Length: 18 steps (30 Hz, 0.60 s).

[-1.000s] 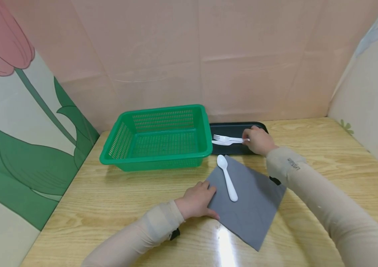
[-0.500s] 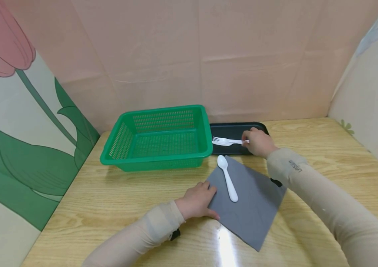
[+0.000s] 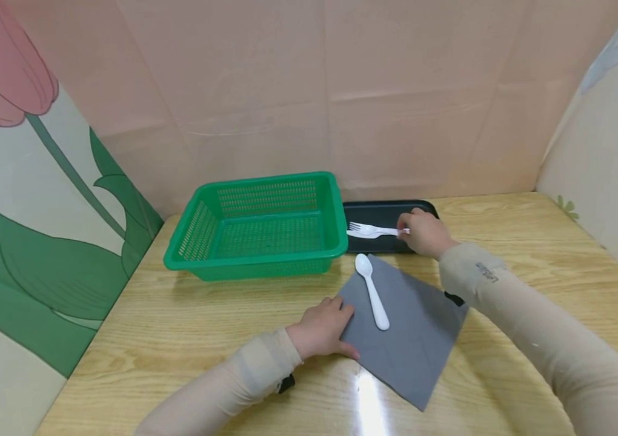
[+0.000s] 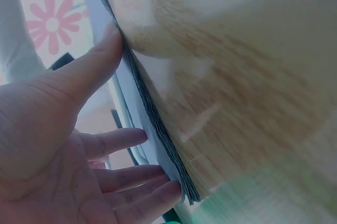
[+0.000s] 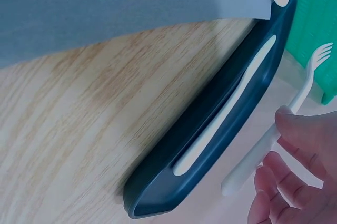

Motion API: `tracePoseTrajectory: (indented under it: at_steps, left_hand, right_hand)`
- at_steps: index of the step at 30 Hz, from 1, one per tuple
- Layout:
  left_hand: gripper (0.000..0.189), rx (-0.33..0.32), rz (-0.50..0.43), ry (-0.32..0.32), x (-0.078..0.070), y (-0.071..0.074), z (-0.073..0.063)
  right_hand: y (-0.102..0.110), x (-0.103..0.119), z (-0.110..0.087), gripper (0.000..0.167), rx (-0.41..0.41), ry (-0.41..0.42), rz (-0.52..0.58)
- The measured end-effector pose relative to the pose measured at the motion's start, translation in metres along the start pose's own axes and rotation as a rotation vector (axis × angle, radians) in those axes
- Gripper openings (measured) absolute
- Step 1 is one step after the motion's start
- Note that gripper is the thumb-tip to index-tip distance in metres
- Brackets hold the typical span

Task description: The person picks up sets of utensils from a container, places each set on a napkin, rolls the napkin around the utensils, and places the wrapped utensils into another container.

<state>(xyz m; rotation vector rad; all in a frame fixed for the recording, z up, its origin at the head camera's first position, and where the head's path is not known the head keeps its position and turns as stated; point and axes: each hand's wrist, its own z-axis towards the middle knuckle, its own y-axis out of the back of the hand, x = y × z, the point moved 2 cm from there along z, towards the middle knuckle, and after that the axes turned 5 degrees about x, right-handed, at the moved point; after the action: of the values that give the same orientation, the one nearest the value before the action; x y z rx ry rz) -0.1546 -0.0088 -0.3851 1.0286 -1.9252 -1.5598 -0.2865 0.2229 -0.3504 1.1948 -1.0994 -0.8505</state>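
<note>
My right hand point(image 3: 423, 232) pinches a white plastic fork point(image 5: 303, 96) by its handle between thumb and fingers, the tines pointing left toward the basket. The fork hangs over a long black tray point(image 3: 374, 212), where a white plastic knife point(image 5: 226, 112) lies along the bottom. My left hand point(image 3: 321, 327) rests on the left edge of a grey stack of folded napkins point(image 3: 412, 348), thumb and fingers spread and holding nothing. In the left wrist view, the napkins' layered edge runs along the fingertips. A white plastic spoon point(image 3: 375, 297) lies across the stack's upper left part.
A green mesh basket point(image 3: 265, 269) stands left of the tray, its right rim against the tray's left end. Behind both rises a pink wall point(image 3: 265, 91). The wooden table point(image 3: 178, 339) extends to both sides, with decorated side panels at left and right.
The fork, held in my right hand, has dipped slightly toward me, overlapping the knife in the head view, then lifted a little. My left hand, napkins and spoon have stayed still.
</note>
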Motion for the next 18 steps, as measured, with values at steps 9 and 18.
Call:
tracePoseTrajectory:
  at_steps: [9,18]
  left_hand:
    - [0.068,-0.002,0.003,0.001,0.0007,-0.0011,-0.0001]
    - [0.068,0.001,0.004,0.002,0.0010,-0.0011,0.0001]
  right_hand:
    - [0.0003,0.0004,-0.0039,0.014,0.008,0.002,0.006]
    - [0.0003,0.0019,-0.0072,0.015,0.012,0.006,0.010]
